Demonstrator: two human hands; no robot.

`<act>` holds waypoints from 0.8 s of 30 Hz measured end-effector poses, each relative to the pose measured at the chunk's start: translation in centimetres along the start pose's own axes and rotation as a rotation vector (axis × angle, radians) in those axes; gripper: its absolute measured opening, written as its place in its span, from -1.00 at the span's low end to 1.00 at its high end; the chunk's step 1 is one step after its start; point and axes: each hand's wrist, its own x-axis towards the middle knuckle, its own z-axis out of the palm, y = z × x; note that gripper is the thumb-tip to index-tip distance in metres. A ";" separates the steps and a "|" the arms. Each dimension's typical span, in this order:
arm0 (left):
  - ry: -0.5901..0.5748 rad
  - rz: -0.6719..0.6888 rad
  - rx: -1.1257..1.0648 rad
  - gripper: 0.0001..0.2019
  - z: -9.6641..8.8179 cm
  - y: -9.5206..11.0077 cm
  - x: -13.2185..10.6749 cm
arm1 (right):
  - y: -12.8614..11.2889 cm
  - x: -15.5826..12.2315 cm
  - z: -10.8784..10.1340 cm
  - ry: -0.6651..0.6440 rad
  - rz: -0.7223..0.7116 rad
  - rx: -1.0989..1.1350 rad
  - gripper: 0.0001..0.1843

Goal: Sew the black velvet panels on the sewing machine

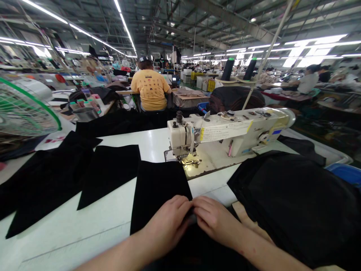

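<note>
A black fabric piece [160, 184] lies on the white sewing table [113, 226], its far edge close to the needle area of the sewing machine [208, 135]. My left hand [172, 218] pinches the right edge of this fabric, fingers closed. Right beside it, fingertips nearly touching, my right hand [213, 216] is closed on the same edge. The fabric's lower part drops into dark below my hands, where its outline is lost. A small lamp lights the presser foot and needle plate [191, 165].
More black fabric pieces [113, 169] lie on the left. A black fabric stack [293, 199] rests at the right, near a blue bin [345, 173]. A green-rimmed fan [28, 109] stands left. Ahead sits a person in a yellow shirt [150, 90]. Thread cones [228, 69] stand behind the machine.
</note>
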 end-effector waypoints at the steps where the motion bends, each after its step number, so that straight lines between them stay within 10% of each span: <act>1: -0.033 0.068 0.011 -0.71 0.4 0.1 -1.0 | 0.2 0.3 0.0 -0.002 0.004 0.002 -0.74; 10: 0.021 0.230 0.110 -0.68 -1.2 -4.7 1.5 | 3.2 4.9 0.6 0.064 0.003 -0.082 -0.76; 24: 0.057 0.094 0.176 -0.67 -4.2 -9.8 5.8 | 5.6 10.3 0.6 0.138 0.166 -0.242 -0.76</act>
